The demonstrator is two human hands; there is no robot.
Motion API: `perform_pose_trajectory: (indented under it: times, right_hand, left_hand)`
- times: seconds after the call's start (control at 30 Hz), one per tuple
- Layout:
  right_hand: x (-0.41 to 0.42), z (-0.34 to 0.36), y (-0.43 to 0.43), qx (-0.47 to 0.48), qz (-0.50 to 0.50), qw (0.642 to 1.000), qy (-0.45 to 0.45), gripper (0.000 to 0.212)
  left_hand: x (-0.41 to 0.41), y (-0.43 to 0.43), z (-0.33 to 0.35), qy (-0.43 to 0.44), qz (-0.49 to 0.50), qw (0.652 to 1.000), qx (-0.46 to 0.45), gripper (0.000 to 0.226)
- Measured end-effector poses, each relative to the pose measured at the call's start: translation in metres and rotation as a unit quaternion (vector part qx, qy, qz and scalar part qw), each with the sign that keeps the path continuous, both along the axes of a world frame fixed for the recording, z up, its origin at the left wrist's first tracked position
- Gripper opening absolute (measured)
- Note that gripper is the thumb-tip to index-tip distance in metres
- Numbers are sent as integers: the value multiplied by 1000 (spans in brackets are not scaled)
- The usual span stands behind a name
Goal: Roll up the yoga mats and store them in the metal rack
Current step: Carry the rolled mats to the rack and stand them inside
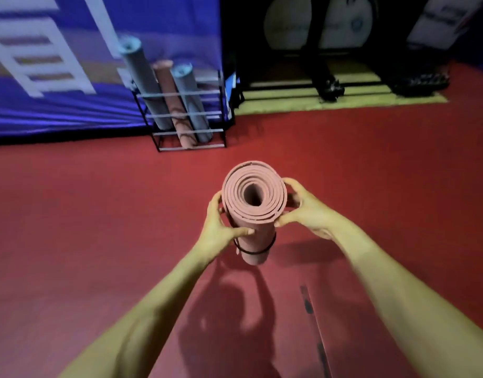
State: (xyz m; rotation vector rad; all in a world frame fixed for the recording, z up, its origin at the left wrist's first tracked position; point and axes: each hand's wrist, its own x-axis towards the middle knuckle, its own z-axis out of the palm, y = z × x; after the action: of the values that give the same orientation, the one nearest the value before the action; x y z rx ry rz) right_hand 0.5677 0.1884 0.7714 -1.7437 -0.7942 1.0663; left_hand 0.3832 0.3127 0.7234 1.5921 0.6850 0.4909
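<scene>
**Item 1. Rolled pink yoga mat** (pixel 254 197): held upright in front of you, above the red floor (pixel 71 214). Its spiral top end faces the camera. A black band (pixel 258 251) circles the roll below your grip.

**Item 2. Your hands:**
- Left hand (pixel 221 227): wrapped round the left side of the roll, thumb lying across the near face, fingers curled behind.
- Right hand (pixel 307 211): on the right side near the top rim, fingers curled round the far edge, thumb pressed to the near edge.
- Both hands grip the mat. Neither is spread.

**Item 3. Metal rack** (pixel 191 115): a black frame with pale horizontal bars, standing on the floor well ahead of you against the blue banner (pixel 57 105). It is well apart from the held mat.

**Item 4. Rack contents:** three rolls, all leaning left.
- Taller grey-blue roll (pixel 142 77): on the left.
- Pink roll (pixel 169 91): in the middle.
- Shorter grey-blue roll (pixel 191 105): on the right.
- The rolls lie close together. Blur hides whether they touch.

**Item 5. Floor below your arms:** your shadow, and to the lower right a thin strip with dark marks, too blurred to name.
</scene>
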Motion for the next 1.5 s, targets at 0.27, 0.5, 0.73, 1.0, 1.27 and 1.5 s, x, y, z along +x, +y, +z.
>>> perform_pose_trajectory:
  times: [0.27,0.5,0.73,1.0,1.27,1.5]
  right_hand:
    - [43,100,121,134,-2,990,-43,94]
    - [120,140,260,173,2,983,-56,93]
    - [177,174,390,174,37,981,-81,95]
    - [219,196,527,184,39,975,-117,71]
    - [263,208,671,154,-8,981,-118,74]
    - [309,200,764,140,-32,981,-131,74]
  left_hand:
    - [55,128,100,-76,33,990,113,98]
    - [126,246,159,-148,20,989,19,94]
    - [180,363,180,-188,73,979,29,98]
    - [234,501,182,-188,99,975,59,97]
    - [287,658,197,-200,59,978,2,91]
    - [336,754,191,-179,42,983,-1,91]
